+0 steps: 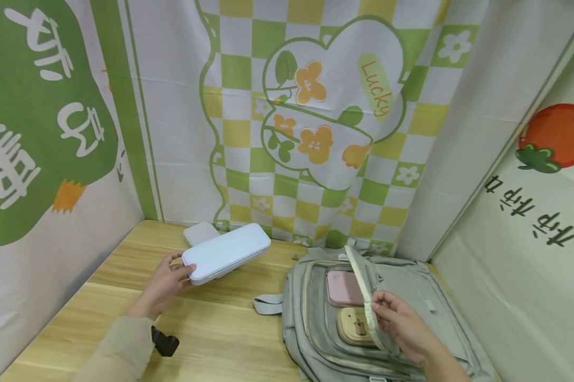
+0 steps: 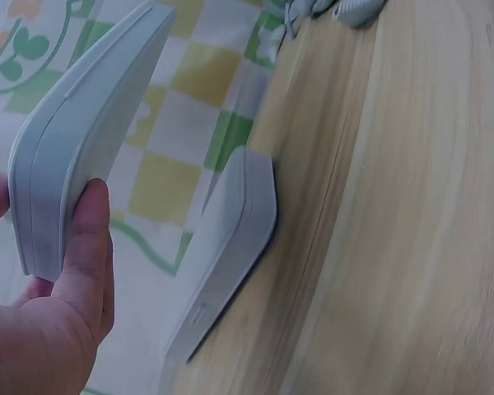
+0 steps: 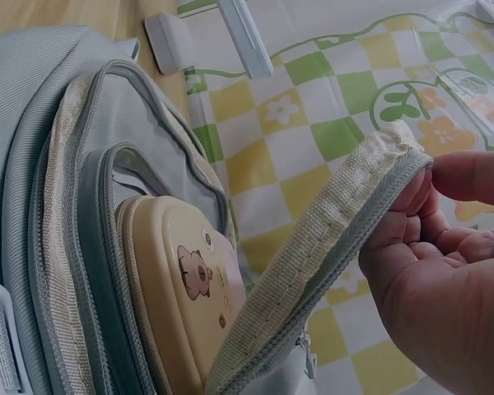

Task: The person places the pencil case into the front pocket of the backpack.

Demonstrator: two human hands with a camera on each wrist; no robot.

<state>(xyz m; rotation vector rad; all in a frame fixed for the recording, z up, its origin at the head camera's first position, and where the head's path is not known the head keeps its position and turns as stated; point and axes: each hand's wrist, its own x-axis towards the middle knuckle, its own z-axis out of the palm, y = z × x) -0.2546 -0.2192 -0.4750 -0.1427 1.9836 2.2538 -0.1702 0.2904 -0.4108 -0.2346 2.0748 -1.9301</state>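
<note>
My left hand (image 1: 165,281) grips one end of a flat white case (image 1: 227,252), lifted off the wooden table (image 1: 210,329); in the left wrist view thumb and fingers pinch the white case (image 2: 82,140) by its end. A grey backpack (image 1: 411,297) lies flat at the right with its front pocket open. My right hand (image 1: 399,321) pinches the pocket's cream-edged flap (image 1: 361,284) and holds it up, as the flap (image 3: 329,239) shows in the right wrist view. Inside the pocket sit a pink case (image 1: 343,288) and a beige case with a bear (image 1: 354,326), the beige case (image 3: 189,280) upright there.
A second, smaller white box (image 1: 200,232) lies on the table by the back wall, behind the lifted case; the smaller box (image 2: 230,255) leans against the cloth. Printed cloth walls close in the table on three sides. A grey strap (image 1: 267,304) sticks out left of the backpack.
</note>
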